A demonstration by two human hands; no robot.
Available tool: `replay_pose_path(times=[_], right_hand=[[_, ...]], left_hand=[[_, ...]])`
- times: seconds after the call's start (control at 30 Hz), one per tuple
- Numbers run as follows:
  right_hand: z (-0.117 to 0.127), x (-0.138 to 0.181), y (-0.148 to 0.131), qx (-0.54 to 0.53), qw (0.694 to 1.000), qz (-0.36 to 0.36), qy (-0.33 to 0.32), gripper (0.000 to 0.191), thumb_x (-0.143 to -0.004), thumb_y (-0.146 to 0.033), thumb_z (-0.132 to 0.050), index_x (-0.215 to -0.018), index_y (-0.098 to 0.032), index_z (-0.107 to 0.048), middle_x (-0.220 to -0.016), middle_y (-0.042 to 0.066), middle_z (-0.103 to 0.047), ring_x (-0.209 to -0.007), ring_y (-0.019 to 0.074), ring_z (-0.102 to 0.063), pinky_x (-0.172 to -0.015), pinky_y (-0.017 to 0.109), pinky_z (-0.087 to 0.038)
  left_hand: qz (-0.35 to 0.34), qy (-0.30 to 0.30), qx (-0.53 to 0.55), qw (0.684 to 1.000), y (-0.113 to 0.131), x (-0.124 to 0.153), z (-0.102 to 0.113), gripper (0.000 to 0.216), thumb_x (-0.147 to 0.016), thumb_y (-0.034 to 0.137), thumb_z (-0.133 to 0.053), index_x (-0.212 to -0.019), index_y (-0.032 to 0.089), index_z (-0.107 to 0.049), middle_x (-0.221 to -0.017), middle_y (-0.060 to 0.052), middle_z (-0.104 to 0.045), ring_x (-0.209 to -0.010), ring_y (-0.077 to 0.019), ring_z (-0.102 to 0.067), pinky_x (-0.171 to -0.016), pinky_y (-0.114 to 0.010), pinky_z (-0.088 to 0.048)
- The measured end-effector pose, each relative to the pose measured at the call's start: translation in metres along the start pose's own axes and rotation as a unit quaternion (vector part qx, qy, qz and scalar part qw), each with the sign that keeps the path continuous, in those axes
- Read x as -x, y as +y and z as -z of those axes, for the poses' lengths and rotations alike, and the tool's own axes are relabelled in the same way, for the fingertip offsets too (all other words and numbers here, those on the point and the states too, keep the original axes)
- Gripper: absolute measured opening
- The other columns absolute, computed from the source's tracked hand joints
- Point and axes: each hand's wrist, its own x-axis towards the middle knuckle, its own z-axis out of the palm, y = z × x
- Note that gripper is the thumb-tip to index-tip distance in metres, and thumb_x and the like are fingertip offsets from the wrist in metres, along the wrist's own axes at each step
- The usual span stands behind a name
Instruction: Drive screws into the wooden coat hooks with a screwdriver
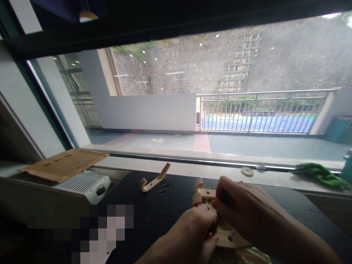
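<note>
My left hand (pixel 196 227) is closed around a light curved wooden piece (pixel 197 199) with a hooked end. Right above it, my right hand (pixel 238 200) is curled into a fist; a dark patch shows inside its fingers, and I cannot make out what it holds. Just beyond my fingers lies a second hooked wooden piece (pixel 206 193) with a dark hole. Below my hands sits a flat wooden piece (pixel 226 238), also with a hole, by clear plastic wrapping (pixel 244 256). A loose wooden hook (pixel 155 182) rests further left, beside two small dark screws (pixel 164 188).
The black table (pixel 129 205) meets a window sill (pixel 214 169). On the sill are a tape roll (pixel 247 171) and a green cloth (pixel 320 176). At left, a brown envelope (pixel 66 163) lies by a grey ribbed device (pixel 85 185). Glass stands behind the sill.
</note>
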Motion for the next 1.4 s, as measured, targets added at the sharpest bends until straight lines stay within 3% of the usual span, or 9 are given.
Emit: replay_pose_path(times=[0.23,0.37,0.57,0.73,0.83,1.07,1.17,1.23,1.4], right_hand=[[0.009,0.007,-0.001,-0.060,0.997,0.025,-0.039,0.006,-0.086,-0.024,-0.049,-0.090,-0.024,-0.054,-0.067,-0.005,-0.061,-0.058,0.0118,-0.051,-0.052,0.024,-0.028],[0.009,0.010,0.000,-0.080,0.994,0.037,-0.062,0.011,-0.089,-0.027,-0.047,-0.081,-0.022,-0.052,-0.073,-0.003,-0.063,-0.062,0.0123,-0.052,-0.054,0.025,-0.030],[0.001,-0.001,0.001,-0.047,0.999,0.001,-0.019,0.021,-0.087,-0.035,-0.051,-0.072,-0.021,-0.045,-0.059,-0.006,-0.052,-0.054,0.0099,-0.042,-0.051,0.024,-0.025],[0.006,0.003,0.002,-0.118,0.992,0.034,-0.027,0.005,-0.084,-0.027,-0.056,-0.087,-0.025,-0.053,-0.065,-0.008,-0.054,-0.057,0.0084,-0.045,-0.053,0.021,-0.031],[0.009,0.006,0.003,-0.154,0.986,0.042,-0.047,0.003,-0.086,-0.024,-0.052,-0.083,-0.024,-0.054,-0.068,-0.007,-0.056,-0.060,0.0076,-0.046,-0.054,0.020,-0.034],[0.004,-0.002,0.006,-0.050,0.999,-0.007,0.003,0.022,-0.083,-0.039,-0.057,-0.071,-0.021,-0.050,-0.057,-0.006,-0.051,-0.052,0.0092,-0.041,-0.048,0.023,-0.028],[0.006,-0.001,0.004,-0.113,0.994,0.014,-0.010,0.008,-0.081,-0.030,-0.059,-0.086,-0.025,-0.057,-0.058,-0.008,-0.051,-0.052,0.0080,-0.042,-0.047,0.020,-0.030],[0.009,0.003,0.003,-0.160,0.986,0.030,-0.031,0.010,-0.083,-0.025,-0.055,-0.093,-0.027,-0.058,-0.062,-0.008,-0.053,-0.054,0.0073,-0.043,-0.049,0.018,-0.032],[0.012,0.006,0.004,-0.114,0.993,0.015,-0.035,0.012,-0.086,-0.033,-0.054,-0.078,-0.023,-0.055,-0.062,-0.007,-0.054,-0.055,0.0081,-0.043,-0.049,0.020,-0.031]], left_hand=[[-0.010,0.003,0.017,1.000,-0.002,0.002,-0.001,0.012,-0.078,0.014,-0.051,-0.084,0.018,-0.061,-0.093,-0.004,-0.063,-0.085,-0.0169,-0.060,-0.073,-0.023,-0.045],[-0.014,0.019,0.017,1.000,-0.001,0.001,-0.001,0.011,-0.081,0.017,-0.049,-0.083,0.017,-0.060,-0.095,-0.005,-0.064,-0.087,-0.0171,-0.060,-0.073,-0.022,-0.045],[-0.008,0.027,0.039,0.999,0.003,0.002,-0.001,0.012,-0.080,0.015,-0.049,-0.071,0.017,-0.056,-0.086,-0.002,-0.064,-0.074,-0.0124,-0.058,-0.070,-0.021,-0.043],[-0.010,0.027,0.053,0.998,0.002,0.002,0.000,0.010,-0.081,0.017,-0.048,-0.078,0.018,-0.058,-0.089,-0.002,-0.063,-0.076,-0.0123,-0.058,-0.065,-0.020,-0.042],[-0.017,0.023,0.051,0.998,0.002,0.002,0.001,0.010,-0.080,0.014,-0.048,-0.074,0.017,-0.055,-0.091,-0.001,-0.063,-0.073,-0.0108,-0.056,-0.065,-0.020,-0.041],[0.009,0.024,0.054,0.998,0.000,0.003,-0.002,0.010,-0.079,0.016,-0.049,-0.070,0.018,-0.053,-0.080,0.000,-0.061,-0.068,-0.0107,-0.054,-0.064,-0.021,-0.040],[-0.005,0.026,0.058,0.998,0.001,0.002,-0.001,0.010,-0.080,0.015,-0.049,-0.072,0.018,-0.054,-0.077,0.002,-0.060,-0.066,-0.0099,-0.053,-0.067,-0.021,-0.040],[-0.015,0.022,0.058,0.998,0.003,0.002,0.001,0.011,-0.081,0.015,-0.048,-0.073,0.018,-0.055,-0.075,0.002,-0.059,-0.065,-0.0101,-0.053,-0.068,-0.021,-0.040],[-0.020,0.012,0.044,0.999,0.004,0.002,0.003,0.013,-0.080,0.013,-0.048,-0.071,0.017,-0.055,-0.070,0.002,-0.057,-0.064,-0.0106,-0.052,-0.070,-0.022,-0.041]])
